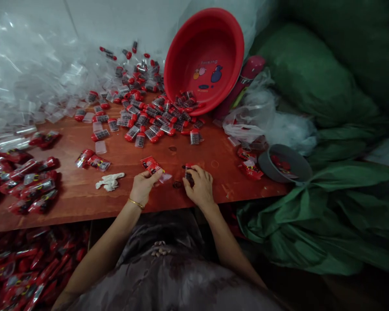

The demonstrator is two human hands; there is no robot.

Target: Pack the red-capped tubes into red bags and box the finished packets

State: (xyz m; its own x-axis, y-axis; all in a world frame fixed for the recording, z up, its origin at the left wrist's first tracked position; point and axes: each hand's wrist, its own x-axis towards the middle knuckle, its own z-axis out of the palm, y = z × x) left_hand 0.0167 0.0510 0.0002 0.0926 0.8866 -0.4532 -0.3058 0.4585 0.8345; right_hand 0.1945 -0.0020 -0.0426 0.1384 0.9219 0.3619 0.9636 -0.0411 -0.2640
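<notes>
My left hand [141,188] pinches a red printed card [151,164] with black and yellow marks between thumb and fingers. A bit of clear plastic [165,177] shows beside its thumb. My right hand [201,188] is curled over a small clear container with dark contents and a red end [189,176], low over the table; the hand partly hides it. Beyond both hands lies a heap of similar red-capped containers [140,139]. To the left rest two filled red packets [98,163] and a crumpled white glove-like piece [110,182].
A red basin [210,47] leans tilted at the back, containers spilling from its lip. Clear plastic sleeves [26,73] pile up at left, near finished-looking red packets [35,185]. At right stand a grey bowl [287,176], plastic bags [256,116] and green sacks [330,216].
</notes>
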